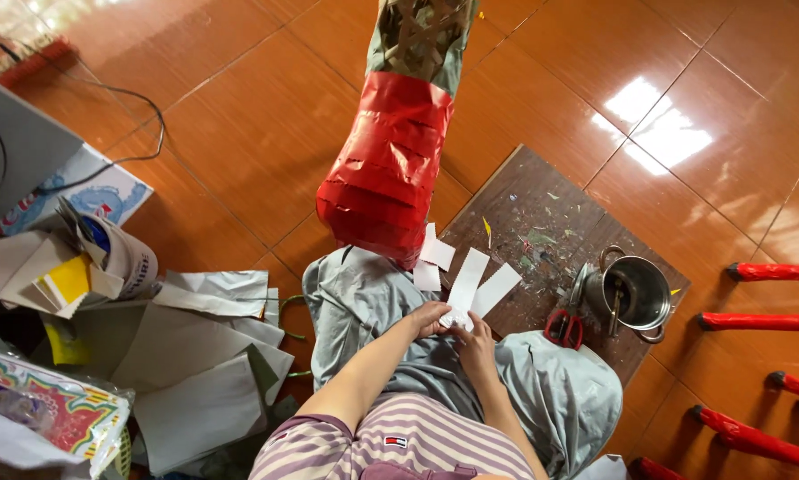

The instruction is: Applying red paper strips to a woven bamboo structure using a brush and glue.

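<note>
1. White paper strips (479, 283): several flat, straight-cut strips fanned upward over the person's lap, lower ends gathered at the hands.
2. Left hand (431, 317): grip closed on the gathered ends of the strips.
3. Right hand (477, 348): fingers pinch the same ends, touching the left hand.
4. Red-taped paper form (386, 169): tall, wrinkled, upper part bare lattice; its base sits just beside the strips.
5. Dark board (542, 222): paper-flecked, lying on the tiled floor (239, 124), open at its upper edge.
6. Red scissors (564, 324) and steel pot (635, 293): on the board's right part.
7. Grey paper sheets (204, 356): piled left.
</note>
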